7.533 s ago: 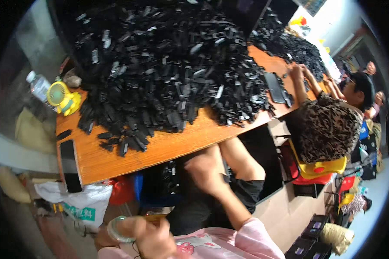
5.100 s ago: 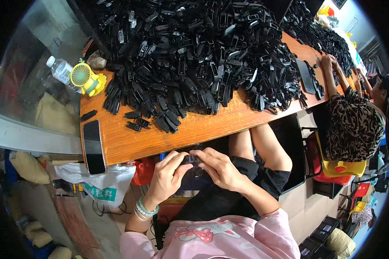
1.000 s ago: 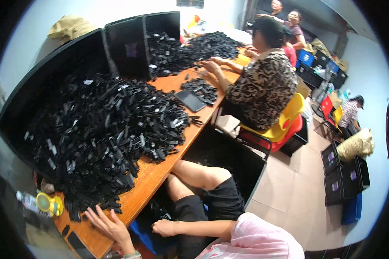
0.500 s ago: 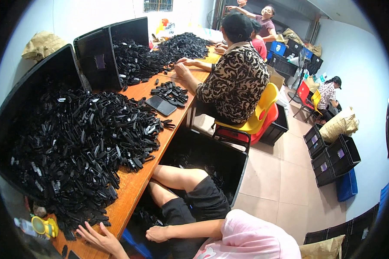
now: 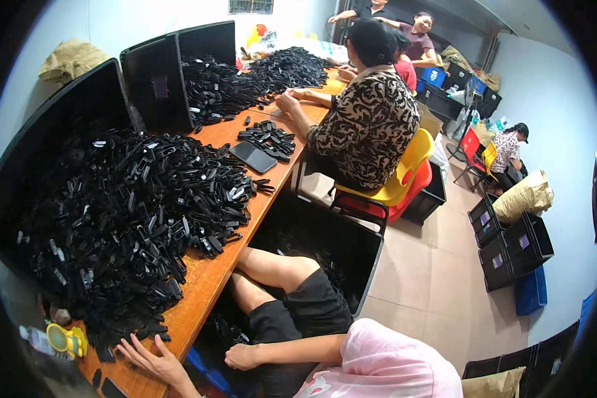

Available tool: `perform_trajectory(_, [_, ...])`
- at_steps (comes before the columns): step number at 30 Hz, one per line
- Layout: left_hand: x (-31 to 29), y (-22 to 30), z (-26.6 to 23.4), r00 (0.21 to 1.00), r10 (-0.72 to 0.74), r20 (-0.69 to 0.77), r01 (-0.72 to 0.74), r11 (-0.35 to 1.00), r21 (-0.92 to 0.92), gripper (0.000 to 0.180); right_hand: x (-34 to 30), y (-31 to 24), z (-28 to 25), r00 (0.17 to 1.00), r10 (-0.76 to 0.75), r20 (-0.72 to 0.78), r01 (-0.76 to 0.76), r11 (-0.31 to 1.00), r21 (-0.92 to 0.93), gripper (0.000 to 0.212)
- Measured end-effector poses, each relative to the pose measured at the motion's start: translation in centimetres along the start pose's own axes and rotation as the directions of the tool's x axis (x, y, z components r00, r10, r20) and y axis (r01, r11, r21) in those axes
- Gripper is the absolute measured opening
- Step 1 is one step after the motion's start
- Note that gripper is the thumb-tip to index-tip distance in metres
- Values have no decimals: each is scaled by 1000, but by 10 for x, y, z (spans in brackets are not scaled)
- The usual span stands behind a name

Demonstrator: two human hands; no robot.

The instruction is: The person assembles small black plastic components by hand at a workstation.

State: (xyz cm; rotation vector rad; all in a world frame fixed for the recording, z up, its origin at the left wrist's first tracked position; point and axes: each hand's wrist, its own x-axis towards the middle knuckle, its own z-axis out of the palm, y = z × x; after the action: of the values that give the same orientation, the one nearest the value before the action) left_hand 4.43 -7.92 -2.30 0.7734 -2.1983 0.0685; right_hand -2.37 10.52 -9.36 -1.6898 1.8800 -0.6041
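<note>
While the wearer is sitting at the near end of the long wooden tabletop [image 5: 209, 282], the left hand [image 5: 154, 360] is lying palm down on the wood at the near edge, fingers [image 5: 131, 343] spread wide and flat, holding nothing. Fingertips are touching the near fringe of the heap of black plastic clips [image 5: 126, 219]. The forearm is running off the lower edge of the view.

The right hand [image 5: 243, 357] is hanging below the tabletop edge, over a black-shorted lap, loosely curled; whether it is gripping anything cannot be told. Its forearm is running back to a pink sleeve [image 5: 385, 361].

The heap is covering most of the near half of the tabletop, backed by a black panel [image 5: 60, 113] along the far edge. Clips are lying jumbled, long axes pointing every way; no common direction can be read.

At the near left corner a yellow tape dispenser [image 5: 66, 339] is sitting just beside the heap. Further along the tabletop a dark phone [image 5: 253, 156] is lying flat beside a smaller clip pile [image 5: 269, 137]. A co-worker in a patterned top [image 5: 368, 126] is sitting on a yellow chair [image 5: 404, 176], hands at the tabletop edge. A black crate [image 5: 325, 249] is standing under the front edge.
</note>
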Motion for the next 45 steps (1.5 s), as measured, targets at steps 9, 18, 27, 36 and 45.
perform_trajectory(9, [0, 1, 0, 1000, 16, 4, -16, 999, -31, 52, 1, 1, 7, 997, 0, -72, 0, 1000, 0, 20])
perform_trajectory(18, [-2, -2, 3, 1000, 18, -5, -18, 999, -28, 51, -7, 5, 3, 999, 44, 3, -44, 999, 22, 19])
perform_trajectory(27, [-2, 0, 2, 1000, 14, -17, -15, 999, -43, 51, -5, 5, 4, 999, 41, -8, -40, 993, 108, 23])
perform_trajectory(36, [-2, -2, 3, 1000, -4, -6, 4, 999, -54, 51, -5, -1, -1, 999, 40, 16, -41, 997, 62, 22])
perform_trajectory(45, [-3, -1, -2, 1000, 2, -22, -3, 1000, -21, 52, -3, -1, 5, 999, -1, 50, 0, 1000, 25, 21])
